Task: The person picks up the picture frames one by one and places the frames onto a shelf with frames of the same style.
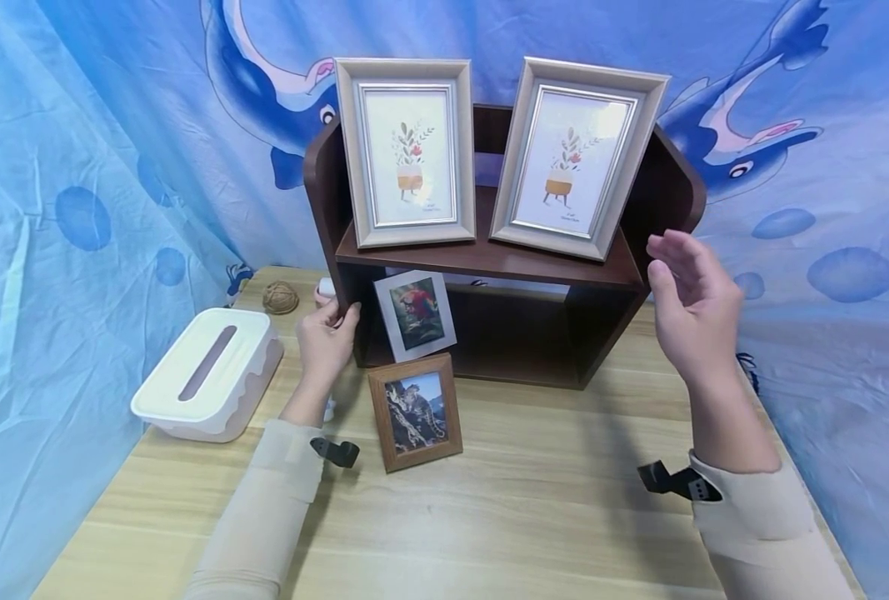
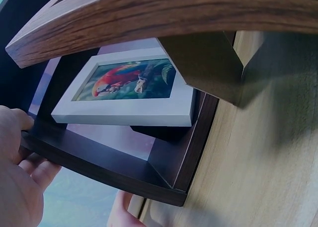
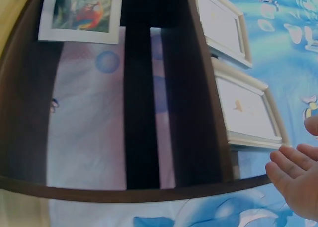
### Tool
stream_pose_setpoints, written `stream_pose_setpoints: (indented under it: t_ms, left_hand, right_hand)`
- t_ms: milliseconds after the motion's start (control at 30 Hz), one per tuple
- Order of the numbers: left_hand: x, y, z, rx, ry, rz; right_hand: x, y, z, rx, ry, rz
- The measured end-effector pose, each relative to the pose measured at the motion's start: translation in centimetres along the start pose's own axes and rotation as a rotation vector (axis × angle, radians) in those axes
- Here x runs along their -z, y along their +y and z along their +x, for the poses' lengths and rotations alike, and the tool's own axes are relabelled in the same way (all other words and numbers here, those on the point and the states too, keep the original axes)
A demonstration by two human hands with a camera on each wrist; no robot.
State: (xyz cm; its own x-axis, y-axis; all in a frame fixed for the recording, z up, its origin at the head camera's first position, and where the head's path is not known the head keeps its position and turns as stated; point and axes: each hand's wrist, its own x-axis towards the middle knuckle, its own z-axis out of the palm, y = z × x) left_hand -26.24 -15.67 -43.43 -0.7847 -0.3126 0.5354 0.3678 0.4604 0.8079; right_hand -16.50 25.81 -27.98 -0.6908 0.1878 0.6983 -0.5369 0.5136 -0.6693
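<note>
A dark brown two-tier desk shelf (image 1: 481, 258) stands at the back of the table. My left hand (image 1: 327, 337) pinches the front edge of its left side panel, thumb on one face and fingers on the other in the left wrist view. Beside the right panel my right hand (image 1: 695, 304) is raised, fingers together and thumb apart, holding nothing. Two beige picture frames, a left one (image 1: 412, 154) and a right one (image 1: 581, 158), lean on the upper tier. A white parrot frame (image 1: 417, 315) stands in the lower tier, left side. In front stands a brown wooden leopard frame (image 1: 417, 412).
A white tissue box (image 1: 207, 371) sits on the table's left side, with a ball of twine (image 1: 281, 297) behind it. A small white and pink object (image 1: 327, 288) is partly hidden behind my left hand. Blue dolphin-print cloth (image 1: 144, 125) hangs around the table.
</note>
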Motion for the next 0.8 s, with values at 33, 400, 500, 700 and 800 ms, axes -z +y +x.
stream_pose_setpoints:
  t_ms: [33, 400, 500, 700, 800]
  left_hand:
    - [0.0, 0.0, 0.0, 0.001, -0.001, -0.004]
    - [0.0, 0.0, 0.0, 0.007, -0.006, -0.020]
    - [0.0, 0.0, 0.0, 0.015, -0.007, -0.028]
    - [0.0, 0.0, 0.0, 0.023, -0.006, -0.023]
    - [0.0, 0.0, -0.1, 0.024, -0.005, -0.025]
  right_hand:
    - [0.1, 0.3, -0.3, -0.002, -0.004, 0.006]
    - [0.6, 3.6, -3.4, -0.070, -0.020, 0.081]
    - [0.6, 4.5, -4.1, -0.092, -0.016, 0.068]
    - [0.5, 6.3, -5.1, -0.123, 0.013, 0.003]
    - [0.4, 7.2, -5.5, -0.138, 0.029, -0.024]
